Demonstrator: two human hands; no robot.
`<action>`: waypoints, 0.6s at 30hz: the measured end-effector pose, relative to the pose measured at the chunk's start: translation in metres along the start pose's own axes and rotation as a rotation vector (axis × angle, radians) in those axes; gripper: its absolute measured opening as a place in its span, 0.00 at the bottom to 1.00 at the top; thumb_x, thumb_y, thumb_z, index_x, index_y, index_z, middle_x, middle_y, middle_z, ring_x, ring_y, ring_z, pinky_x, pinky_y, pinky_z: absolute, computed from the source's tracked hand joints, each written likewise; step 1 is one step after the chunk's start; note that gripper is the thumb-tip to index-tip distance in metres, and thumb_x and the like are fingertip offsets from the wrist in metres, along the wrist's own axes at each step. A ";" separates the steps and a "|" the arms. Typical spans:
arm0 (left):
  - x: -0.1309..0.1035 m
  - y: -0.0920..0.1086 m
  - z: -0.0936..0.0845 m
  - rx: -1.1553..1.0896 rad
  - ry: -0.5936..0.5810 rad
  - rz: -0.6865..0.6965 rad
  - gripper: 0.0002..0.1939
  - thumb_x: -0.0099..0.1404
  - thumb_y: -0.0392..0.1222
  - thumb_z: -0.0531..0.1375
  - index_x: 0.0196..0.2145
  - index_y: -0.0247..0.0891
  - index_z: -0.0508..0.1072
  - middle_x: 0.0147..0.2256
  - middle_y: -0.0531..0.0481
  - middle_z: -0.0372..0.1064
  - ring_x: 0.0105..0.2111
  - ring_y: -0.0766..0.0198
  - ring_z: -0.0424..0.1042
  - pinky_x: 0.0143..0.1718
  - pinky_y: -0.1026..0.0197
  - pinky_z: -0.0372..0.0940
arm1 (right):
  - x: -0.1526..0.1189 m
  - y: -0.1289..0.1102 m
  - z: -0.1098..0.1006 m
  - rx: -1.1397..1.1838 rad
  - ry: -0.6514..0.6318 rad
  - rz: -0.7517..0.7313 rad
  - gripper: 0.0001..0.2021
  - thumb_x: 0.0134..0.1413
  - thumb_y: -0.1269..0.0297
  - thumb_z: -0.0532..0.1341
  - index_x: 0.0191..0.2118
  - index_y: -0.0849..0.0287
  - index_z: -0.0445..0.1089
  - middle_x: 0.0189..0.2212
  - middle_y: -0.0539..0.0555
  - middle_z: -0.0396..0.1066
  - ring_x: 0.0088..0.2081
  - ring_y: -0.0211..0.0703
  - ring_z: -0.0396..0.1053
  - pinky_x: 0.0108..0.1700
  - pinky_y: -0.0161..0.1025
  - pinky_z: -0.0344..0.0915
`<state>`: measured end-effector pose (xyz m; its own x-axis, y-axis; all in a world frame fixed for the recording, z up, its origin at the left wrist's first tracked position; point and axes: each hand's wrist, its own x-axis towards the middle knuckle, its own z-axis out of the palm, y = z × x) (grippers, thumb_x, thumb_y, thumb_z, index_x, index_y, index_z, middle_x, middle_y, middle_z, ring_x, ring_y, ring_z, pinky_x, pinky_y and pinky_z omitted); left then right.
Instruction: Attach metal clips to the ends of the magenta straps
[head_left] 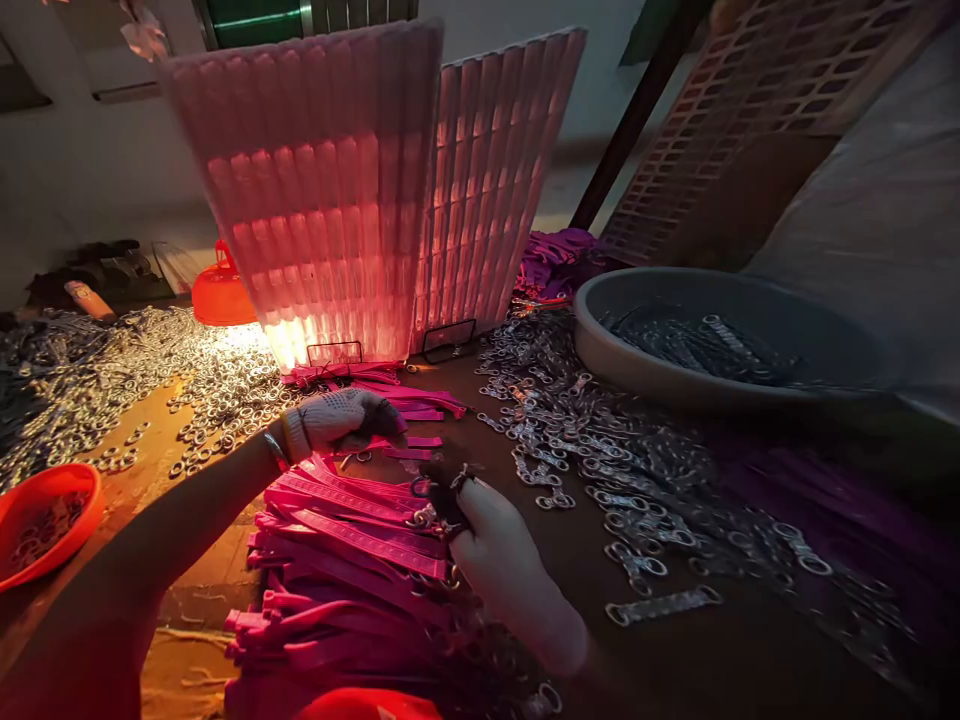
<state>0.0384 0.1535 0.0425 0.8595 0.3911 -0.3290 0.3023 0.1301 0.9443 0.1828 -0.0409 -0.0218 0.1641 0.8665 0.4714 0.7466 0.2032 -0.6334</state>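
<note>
My left hand (349,418), in a pale glove with dark fingertips, has its fingers bent together above a row of pink straps (360,515); a strap end lies right by the fingertips, and what they hold is too small to make out. To its right, my right hand (480,520) curls its dark-tipped fingers around a small metal piece at the straps' right ends. Short pink strips (420,412) lie just beyond both hands, in front of two upright ribbed panels (322,200).
An orange lamp (223,295) lights a pile of metal rings (225,375) at the left. A red bowl (94,500) stands at the left edge. Metal links (630,470) spread to the right, below a large grey basin (675,390). Purple straps (559,262) lie behind.
</note>
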 end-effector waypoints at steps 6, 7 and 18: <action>-0.037 -0.006 0.041 0.010 0.129 0.062 0.09 0.62 0.42 0.61 0.33 0.32 0.73 0.17 0.55 0.63 0.11 0.76 0.51 0.11 0.70 0.45 | 0.005 -0.014 0.000 -0.220 0.032 -0.061 0.16 0.43 0.80 0.51 0.34 0.58 0.70 0.29 0.55 0.70 0.32 0.45 0.64 0.33 0.38 0.57; -0.043 -0.010 0.049 0.016 0.148 0.070 0.11 0.63 0.45 0.60 0.31 0.33 0.72 0.15 0.57 0.59 0.11 0.75 0.50 0.11 0.70 0.44 | 0.004 -0.017 0.000 -0.261 0.027 -0.070 0.15 0.43 0.80 0.51 0.33 0.59 0.69 0.30 0.56 0.70 0.32 0.45 0.63 0.34 0.38 0.56; -0.075 -0.072 0.113 -0.035 0.385 0.094 0.21 0.62 0.56 0.61 0.24 0.36 0.65 0.19 0.56 0.57 0.18 0.73 0.52 0.18 0.68 0.47 | -0.021 -0.026 0.001 -0.576 -0.130 -0.276 0.12 0.31 0.80 0.56 0.25 0.58 0.70 0.28 0.57 0.70 0.29 0.45 0.60 0.32 0.42 0.49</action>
<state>-0.0013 0.0123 -0.0016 0.6631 0.7151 -0.2212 0.2099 0.1060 0.9720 0.1597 -0.0640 -0.0156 -0.1359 0.8729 0.4686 0.9822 0.1807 -0.0519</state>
